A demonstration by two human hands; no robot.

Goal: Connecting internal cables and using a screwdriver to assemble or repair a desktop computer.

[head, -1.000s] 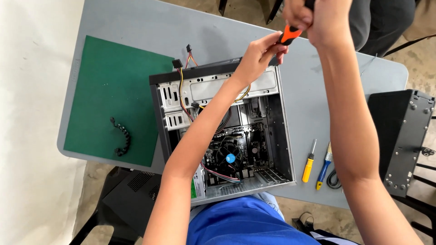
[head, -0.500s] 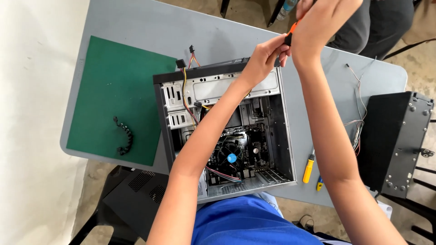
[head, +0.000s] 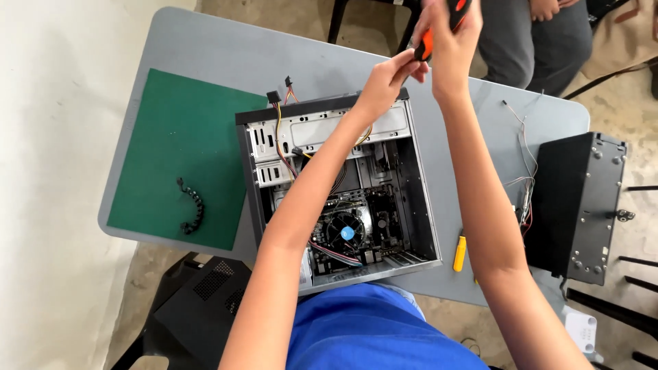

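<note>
The right hand (head: 454,42) is closed around the orange-and-black handle of a screwdriver (head: 439,31), held up above the far edge of the table (head: 205,41). The left hand (head: 384,82) is pinched shut on the lower part of the same screwdriver, its fingertips meeting just beside the right hand; the tip of the tool is hidden between the two hands.

Both hands hover over the far right corner of an open computer case (head: 336,192), which lies on its side in the middle of the table. The left forearm crosses the opening from the near edge up to that corner. Inside the case, a round cooling fan (head: 346,231) with a blue centre sits toward the near side, and a bundle of coloured wires (head: 282,103) rises from the far left corner.

A green mat (head: 185,137) covers the left end of the table, with a short black chain-like piece (head: 192,205) lying near its near edge. To the right of the case, near the table's near edge, lies a yellow-handled screwdriver (head: 459,253), partly hidden by the right arm. A black side panel (head: 576,199) rests at the right end, thin loose wires (head: 524,157) trailing beside it. Another person's legs (head: 528,41) show beyond the far edge.
</note>
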